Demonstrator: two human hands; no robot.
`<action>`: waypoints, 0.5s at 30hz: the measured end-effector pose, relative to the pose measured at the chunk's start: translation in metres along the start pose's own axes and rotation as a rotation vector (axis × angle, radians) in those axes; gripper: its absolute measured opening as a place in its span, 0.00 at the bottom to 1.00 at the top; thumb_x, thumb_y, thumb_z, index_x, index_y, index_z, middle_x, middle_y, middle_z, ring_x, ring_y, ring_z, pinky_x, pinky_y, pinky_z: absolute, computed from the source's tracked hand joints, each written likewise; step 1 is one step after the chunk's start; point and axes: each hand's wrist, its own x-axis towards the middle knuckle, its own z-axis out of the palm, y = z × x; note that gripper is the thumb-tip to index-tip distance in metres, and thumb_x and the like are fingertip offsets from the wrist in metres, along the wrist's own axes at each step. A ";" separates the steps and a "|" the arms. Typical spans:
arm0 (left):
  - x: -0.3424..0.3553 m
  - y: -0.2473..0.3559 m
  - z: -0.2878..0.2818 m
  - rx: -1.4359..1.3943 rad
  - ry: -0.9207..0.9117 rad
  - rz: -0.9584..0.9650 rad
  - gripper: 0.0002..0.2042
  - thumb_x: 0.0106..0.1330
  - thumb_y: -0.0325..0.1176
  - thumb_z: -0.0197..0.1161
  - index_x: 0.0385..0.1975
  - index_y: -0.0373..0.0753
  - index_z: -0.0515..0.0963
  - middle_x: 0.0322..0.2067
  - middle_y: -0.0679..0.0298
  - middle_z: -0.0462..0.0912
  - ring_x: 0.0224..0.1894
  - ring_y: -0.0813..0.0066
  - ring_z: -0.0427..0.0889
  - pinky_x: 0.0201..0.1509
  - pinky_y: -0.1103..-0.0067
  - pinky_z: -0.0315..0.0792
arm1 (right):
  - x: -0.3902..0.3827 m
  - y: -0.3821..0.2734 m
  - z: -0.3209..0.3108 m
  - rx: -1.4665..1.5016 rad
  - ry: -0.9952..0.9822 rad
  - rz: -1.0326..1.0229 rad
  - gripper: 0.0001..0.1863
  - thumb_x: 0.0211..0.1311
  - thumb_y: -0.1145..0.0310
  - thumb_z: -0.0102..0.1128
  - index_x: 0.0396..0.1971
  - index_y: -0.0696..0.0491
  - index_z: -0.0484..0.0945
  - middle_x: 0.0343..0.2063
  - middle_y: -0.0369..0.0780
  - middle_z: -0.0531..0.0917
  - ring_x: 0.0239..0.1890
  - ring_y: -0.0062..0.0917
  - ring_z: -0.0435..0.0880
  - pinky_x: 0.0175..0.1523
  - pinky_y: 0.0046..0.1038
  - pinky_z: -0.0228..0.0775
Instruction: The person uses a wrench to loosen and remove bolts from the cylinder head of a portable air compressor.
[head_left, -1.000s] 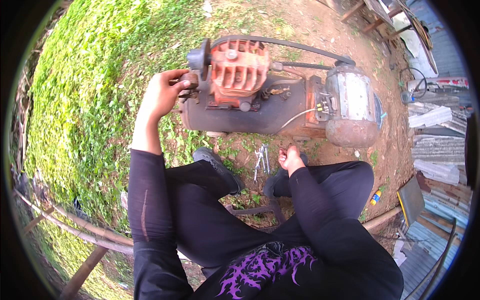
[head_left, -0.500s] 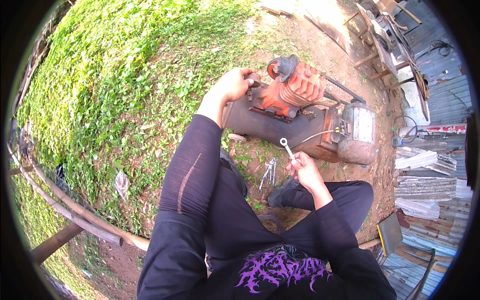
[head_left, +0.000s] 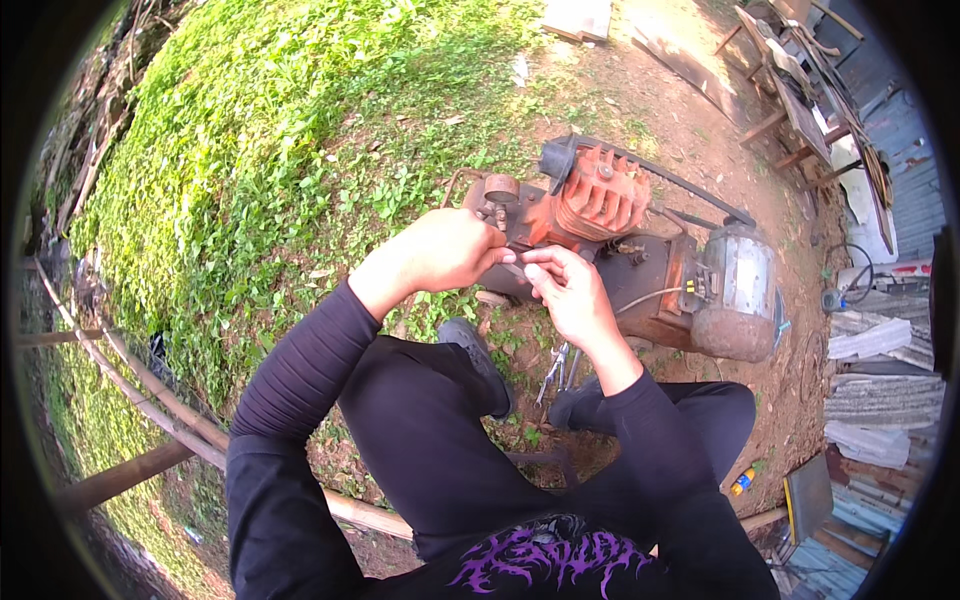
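My left hand (head_left: 440,250) reaches over the near left end of an old air compressor (head_left: 640,265), its fingers closed beside a round pressure gauge (head_left: 502,188). Close against it, my right hand (head_left: 572,292) pinches with thumb and fingertips. Between the two hands a small sliver of metal shows, seemingly the wrench, mostly covered by my fingers. What the left fingers grip is hidden. The gauge stands upright on its fitting just past the left hand. To its right is the orange finned pump head (head_left: 605,190).
Several wrenches (head_left: 556,372) lie on the dirt between my shoes. An electric motor (head_left: 735,290) sits at the tank's right end, joined by a belt (head_left: 690,180). Corrugated sheets (head_left: 880,400) are at the right; a bamboo rail (head_left: 160,400) runs at the left.
My right hand has moved up and left with the wrench, meeting my left hand. The left hand has come off the gauge and dropped lower and nearer. The view has shifted slightly.
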 end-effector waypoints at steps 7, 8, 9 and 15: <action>0.038 -0.121 -0.066 -0.251 0.093 -0.382 0.18 0.71 0.48 0.63 0.30 0.39 0.86 0.13 0.69 0.68 0.20 0.79 0.65 0.26 0.73 0.61 | -0.064 0.102 -0.083 -0.225 0.080 0.250 0.11 0.61 0.81 0.54 0.43 0.59 0.80 0.37 0.42 0.86 0.40 0.25 0.85 0.49 0.28 0.76; 0.049 -0.138 -0.054 -0.289 0.090 -0.384 0.19 0.70 0.49 0.64 0.29 0.39 0.86 0.14 0.72 0.65 0.21 0.81 0.63 0.26 0.75 0.59 | -0.067 0.109 -0.088 -0.324 0.142 0.279 0.13 0.59 0.81 0.53 0.43 0.59 0.80 0.37 0.43 0.86 0.39 0.26 0.85 0.49 0.28 0.76; 0.060 -0.151 -0.038 -0.359 0.100 -0.394 0.18 0.70 0.50 0.64 0.31 0.40 0.87 0.14 0.72 0.67 0.21 0.81 0.64 0.27 0.75 0.60 | -0.067 0.115 -0.092 -0.422 0.206 0.308 0.15 0.56 0.82 0.53 0.43 0.59 0.80 0.37 0.43 0.86 0.38 0.27 0.85 0.48 0.28 0.76; 0.133 -0.167 0.044 -0.493 -0.176 -0.368 0.15 0.63 0.46 0.72 0.37 0.41 0.89 0.28 0.63 0.89 0.32 0.78 0.80 0.43 0.75 0.74 | -0.039 0.113 -0.115 -0.907 0.401 0.024 0.14 0.53 0.83 0.56 0.42 0.59 0.76 0.39 0.43 0.75 0.44 0.35 0.77 0.52 0.34 0.72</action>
